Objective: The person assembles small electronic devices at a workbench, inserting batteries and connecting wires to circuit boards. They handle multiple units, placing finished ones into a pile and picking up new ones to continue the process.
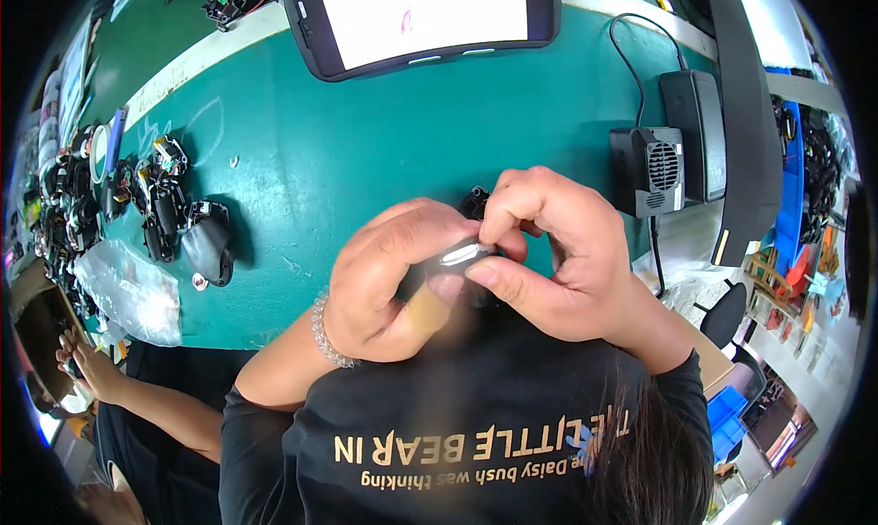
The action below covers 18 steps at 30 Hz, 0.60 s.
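Observation:
My left hand [389,278], with a clear beaded bracelet on its wrist, is closed around a small black glossy rounded part [460,253]. A bright highlight runs along that part's top; its exact kind I cannot make out. From the other side, the fingers and thumb of my right hand [558,260] pinch its right end. Both hands meet close to my body, over the near edge of the green table [366,123]. Just beyond the fingertips shows another black piece [474,201], mostly hidden by the hands.
A black-cased device with a lit screen [421,17] stands at the back. To the right are a black vented box [647,170] and a black adapter [692,136] with cables. Several black assemblies [165,205] and a clear plastic bag [128,287] lie left. Another person's hand [96,371] shows lower left.

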Each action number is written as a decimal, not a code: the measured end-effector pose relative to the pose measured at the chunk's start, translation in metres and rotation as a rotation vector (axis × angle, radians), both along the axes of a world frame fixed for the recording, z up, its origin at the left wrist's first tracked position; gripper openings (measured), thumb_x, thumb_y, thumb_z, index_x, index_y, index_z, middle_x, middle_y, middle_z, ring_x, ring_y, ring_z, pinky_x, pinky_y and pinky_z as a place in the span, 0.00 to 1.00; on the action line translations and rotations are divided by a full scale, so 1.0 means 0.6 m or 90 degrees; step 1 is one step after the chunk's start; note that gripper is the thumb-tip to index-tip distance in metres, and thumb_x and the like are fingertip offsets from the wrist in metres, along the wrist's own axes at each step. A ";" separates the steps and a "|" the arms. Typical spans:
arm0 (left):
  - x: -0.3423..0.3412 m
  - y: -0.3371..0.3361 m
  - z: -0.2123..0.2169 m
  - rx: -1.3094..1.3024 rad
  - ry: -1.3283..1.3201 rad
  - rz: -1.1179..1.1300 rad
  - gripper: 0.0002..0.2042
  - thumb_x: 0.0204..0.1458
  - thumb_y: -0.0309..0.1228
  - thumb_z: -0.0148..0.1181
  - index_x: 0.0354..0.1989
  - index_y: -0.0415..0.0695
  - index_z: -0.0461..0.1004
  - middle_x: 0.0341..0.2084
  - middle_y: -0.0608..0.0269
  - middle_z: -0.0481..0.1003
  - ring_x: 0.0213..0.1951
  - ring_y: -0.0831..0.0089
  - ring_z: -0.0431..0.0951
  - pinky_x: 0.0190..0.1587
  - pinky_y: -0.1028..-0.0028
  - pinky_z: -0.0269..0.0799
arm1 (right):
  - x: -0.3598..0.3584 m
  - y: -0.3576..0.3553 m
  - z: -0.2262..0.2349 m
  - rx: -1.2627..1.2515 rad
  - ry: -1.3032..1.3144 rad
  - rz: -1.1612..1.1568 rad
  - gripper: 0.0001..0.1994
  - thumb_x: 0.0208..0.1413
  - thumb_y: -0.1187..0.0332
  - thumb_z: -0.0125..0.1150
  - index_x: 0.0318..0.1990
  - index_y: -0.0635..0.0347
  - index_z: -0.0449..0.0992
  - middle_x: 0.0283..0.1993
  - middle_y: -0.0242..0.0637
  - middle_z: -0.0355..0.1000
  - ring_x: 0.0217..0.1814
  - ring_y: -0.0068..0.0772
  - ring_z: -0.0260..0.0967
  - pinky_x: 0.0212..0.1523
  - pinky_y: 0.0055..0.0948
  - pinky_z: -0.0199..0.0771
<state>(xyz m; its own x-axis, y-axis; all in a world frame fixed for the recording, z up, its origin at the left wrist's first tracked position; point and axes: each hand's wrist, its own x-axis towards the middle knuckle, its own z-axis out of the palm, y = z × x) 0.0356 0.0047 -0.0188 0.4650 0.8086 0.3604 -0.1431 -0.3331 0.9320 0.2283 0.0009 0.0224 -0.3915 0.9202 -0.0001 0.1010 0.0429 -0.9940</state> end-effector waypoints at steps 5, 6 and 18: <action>-0.001 -0.005 -0.008 -0.035 -0.016 0.040 0.11 0.52 0.19 0.56 0.44 0.35 0.68 0.34 0.53 0.75 0.33 0.66 0.77 0.37 0.70 0.73 | -0.005 -0.003 0.001 -0.060 0.024 -0.013 0.07 0.53 0.76 0.61 0.37 0.62 0.69 0.28 0.28 0.63 0.28 0.16 0.56 0.30 0.18 0.57; 0.000 -0.008 -0.005 -0.073 -0.037 0.046 0.10 0.53 0.19 0.55 0.43 0.36 0.68 0.34 0.54 0.75 0.34 0.68 0.77 0.38 0.71 0.73 | -0.005 -0.002 0.001 -0.058 0.018 -0.017 0.06 0.54 0.76 0.61 0.37 0.62 0.69 0.29 0.28 0.63 0.28 0.16 0.57 0.30 0.18 0.57; -0.004 -0.020 0.007 -0.285 -0.063 0.087 0.06 0.56 0.22 0.56 0.40 0.38 0.68 0.31 0.67 0.72 0.34 0.82 0.71 0.39 0.80 0.67 | -0.025 -0.002 -0.002 -0.061 -0.014 -0.013 0.07 0.54 0.77 0.58 0.39 0.64 0.67 0.27 0.30 0.65 0.26 0.19 0.62 0.28 0.21 0.65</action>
<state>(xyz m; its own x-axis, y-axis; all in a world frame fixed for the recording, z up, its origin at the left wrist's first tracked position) 0.0335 -0.0070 -0.0145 0.3239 0.9461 0.0005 -0.2211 0.0752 0.9723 0.2131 -0.0005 0.0210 -0.3712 0.9235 -0.0971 0.1229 -0.0548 -0.9909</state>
